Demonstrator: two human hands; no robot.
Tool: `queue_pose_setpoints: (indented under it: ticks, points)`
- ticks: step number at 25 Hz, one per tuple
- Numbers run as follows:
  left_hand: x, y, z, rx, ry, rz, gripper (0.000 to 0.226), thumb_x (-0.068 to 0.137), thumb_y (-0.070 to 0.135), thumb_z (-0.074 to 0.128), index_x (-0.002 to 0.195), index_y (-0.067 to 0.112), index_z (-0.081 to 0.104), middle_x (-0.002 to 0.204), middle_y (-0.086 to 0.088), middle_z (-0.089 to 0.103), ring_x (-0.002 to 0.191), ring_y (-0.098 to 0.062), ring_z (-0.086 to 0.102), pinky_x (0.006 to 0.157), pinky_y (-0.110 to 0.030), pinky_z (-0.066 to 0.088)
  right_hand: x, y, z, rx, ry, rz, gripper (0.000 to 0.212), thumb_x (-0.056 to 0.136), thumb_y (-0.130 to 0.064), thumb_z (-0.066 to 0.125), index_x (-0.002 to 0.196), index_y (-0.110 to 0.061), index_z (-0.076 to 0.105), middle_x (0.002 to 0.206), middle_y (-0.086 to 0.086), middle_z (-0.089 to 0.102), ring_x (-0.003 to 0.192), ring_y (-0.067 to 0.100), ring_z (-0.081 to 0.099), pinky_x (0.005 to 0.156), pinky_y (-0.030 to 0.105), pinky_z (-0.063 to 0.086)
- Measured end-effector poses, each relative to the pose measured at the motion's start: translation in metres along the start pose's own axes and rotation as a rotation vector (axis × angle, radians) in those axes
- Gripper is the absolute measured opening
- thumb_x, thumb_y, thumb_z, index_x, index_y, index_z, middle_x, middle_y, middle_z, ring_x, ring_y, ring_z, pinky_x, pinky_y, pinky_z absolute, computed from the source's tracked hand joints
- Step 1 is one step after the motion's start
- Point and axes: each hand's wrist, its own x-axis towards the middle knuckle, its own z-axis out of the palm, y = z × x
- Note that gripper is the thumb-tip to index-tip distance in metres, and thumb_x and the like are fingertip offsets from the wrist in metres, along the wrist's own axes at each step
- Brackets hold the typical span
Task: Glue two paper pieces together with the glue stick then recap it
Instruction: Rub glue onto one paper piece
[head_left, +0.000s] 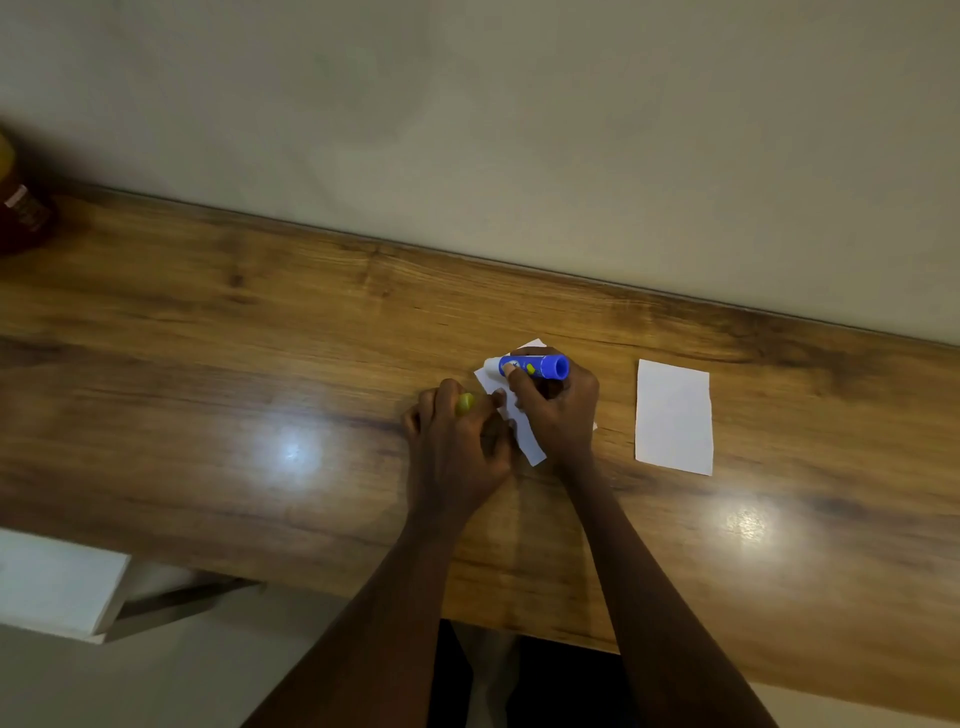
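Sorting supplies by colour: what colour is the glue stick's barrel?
Blue, with a small yellow mark, on the glue stick; clearest in the head view.

a plain home-like room: wood-grain desk (260, 338) against a bare beige wall (519, 130), bottle (21, 208) at its corner.

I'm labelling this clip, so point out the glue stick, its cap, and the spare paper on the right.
glue stick (540, 366), head view, middle of the blue barrel.
cap (465, 402), head view, yellow part showing in the left hand.
spare paper (674, 417), head view, centre of the sheet.

On the table (260, 338), one paper piece (530, 447) lies under both hands, another paper piece (674, 417) to its right.
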Motion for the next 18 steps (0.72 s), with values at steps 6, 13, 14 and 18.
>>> queue_pose_setpoints:
  ticks: [6, 13, 14, 18]
  points:
    - [-0.0009, -0.0001, 0.0007, 0.019, 0.03, 0.012, 0.025, 0.067, 0.021, 0.07, 0.087, 0.009, 0.062, 0.099, -0.021, 0.059, 0.094, -0.038, 0.053, 0.078, -0.046, 0.039, -0.0005, -0.0012, 0.0021, -0.013, -0.09, -0.081, 0.012, 0.07, -0.009, 0.064, 0.079, -0.002, 0.066, 0.067, -0.002, 0.061, 0.059, -0.008, 0.058, 0.057, 0.004, 0.043]
    - [-0.0004, -0.002, 0.0026, 0.016, 0.016, 0.005, 0.032, 0.073, 0.027, 0.065, 0.101, 0.013, 0.061, 0.105, -0.021, 0.056, 0.1, -0.037, 0.049, 0.083, -0.047, 0.038, -0.0031, -0.0017, 0.0076, -0.073, 0.188, -0.03, 0.009, 0.07, -0.008, 0.063, 0.074, 0.0, 0.061, 0.06, -0.001, 0.054, 0.053, -0.007, 0.055, 0.054, -0.002, 0.039]
    - [-0.0002, -0.0021, 0.0027, 0.011, 0.013, 0.001, 0.034, 0.074, 0.028, 0.065, 0.104, 0.014, 0.06, 0.106, -0.021, 0.056, 0.101, -0.037, 0.049, 0.084, -0.047, 0.038, -0.0026, -0.0012, 0.0082, -0.08, 0.243, -0.006, 0.011, 0.07, -0.008, 0.064, 0.076, 0.001, 0.062, 0.062, -0.001, 0.055, 0.049, -0.003, 0.054, 0.054, -0.002, 0.039]
    - [0.0003, -0.0005, 0.0028, 0.002, 0.006, -0.004, 0.036, 0.075, 0.03, 0.063, 0.109, 0.016, 0.059, 0.107, -0.02, 0.056, 0.101, -0.036, 0.048, 0.085, -0.047, 0.037, 0.0008, 0.0018, 0.009, -0.084, 0.396, 0.072, 0.014, 0.073, -0.005, 0.067, 0.085, 0.001, 0.063, 0.07, 0.0, 0.058, 0.054, -0.002, 0.05, 0.056, -0.003, 0.041]
